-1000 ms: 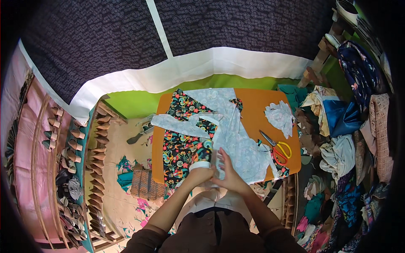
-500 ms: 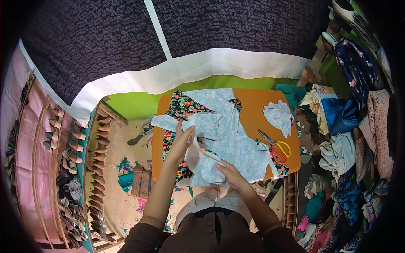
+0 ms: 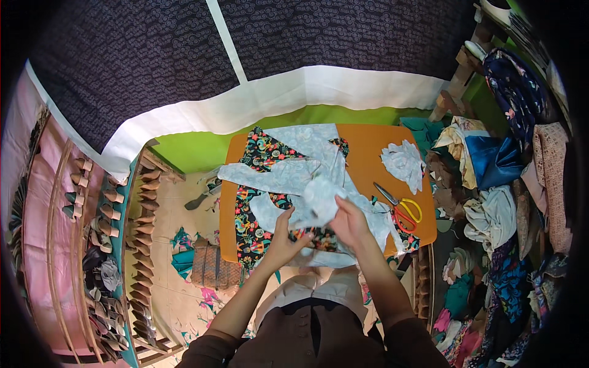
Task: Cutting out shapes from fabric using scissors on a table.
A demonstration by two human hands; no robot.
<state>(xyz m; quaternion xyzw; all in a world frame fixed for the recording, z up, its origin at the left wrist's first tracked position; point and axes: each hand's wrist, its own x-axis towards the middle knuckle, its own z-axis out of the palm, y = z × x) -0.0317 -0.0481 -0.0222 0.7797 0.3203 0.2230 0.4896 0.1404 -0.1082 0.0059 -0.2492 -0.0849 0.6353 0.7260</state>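
Note:
Floral fabric lies spread over an orange table, its pale bluish-white side [image 3: 270, 178] mostly up and its black flowered side [image 3: 248, 236] showing along the left. Above the near part of it, a pale fabric piece [image 3: 322, 199] is lifted and slightly blurred, pinched in my right hand [image 3: 351, 224]. My left hand [image 3: 287, 242] is beside it at the left, thumb and fingers apart, close over the fabric's black flowered part. Scissors [image 3: 402, 205] with one yellow and one orange-red handle lie at the right, tips pointing up and left.
A crumpled pale cloth [image 3: 403, 164] sits on the table [image 3: 362, 138] at the far right. Piled clothes and cloths [image 3: 491, 218] crowd the right side. Wooden racks of shoe-shaped forms [image 3: 146, 227] stand at the left. A brown patterned bag [image 3: 215, 267] and scraps lie on the tiled floor.
My right hand has moved up and away from me with the pale fabric piece. My left hand has come down nearer me, and its grip on the raised fabric has loosened.

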